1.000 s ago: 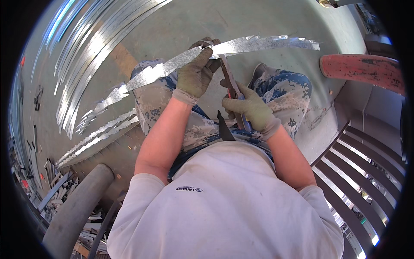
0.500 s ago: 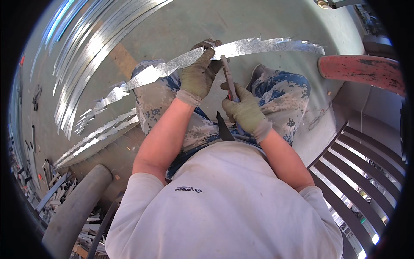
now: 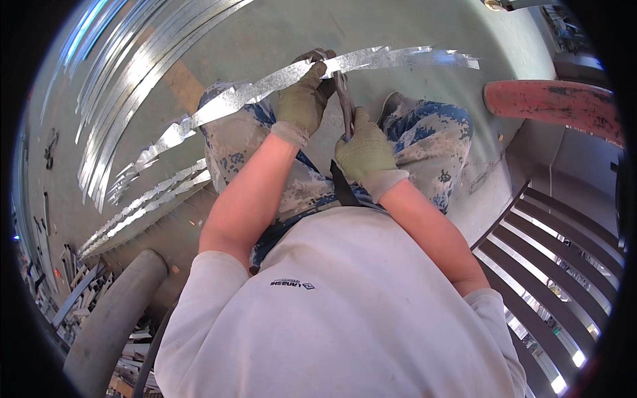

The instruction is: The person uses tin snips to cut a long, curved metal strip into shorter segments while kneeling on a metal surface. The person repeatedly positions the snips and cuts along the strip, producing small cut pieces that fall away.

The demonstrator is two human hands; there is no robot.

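Note:
A long, shiny galvanized metal strip with jagged, tab-like edges runs crosswise over my left knee and past both hands. My gloved left hand is closed around its middle, fingers curled over the far edge. In my gloved right hand is a grey-brown plier-like hand tool, pointing away from me. Its tip meets the strip's near edge just right of my left hand; whether the jaws grip the metal cannot be made out. The strip's right end extends unsupported above the floor.
Long metal strips lie in a bundle at far left, and notched strips lie nearer. A grey round post stands at lower left beside scrap metal pieces. To the right are a worn red tube and dark slats.
My right hand has turned and moved slightly left, bringing the tool's tip up to the strip. The strip has shifted a little left and away from me, with my left hand still on it.

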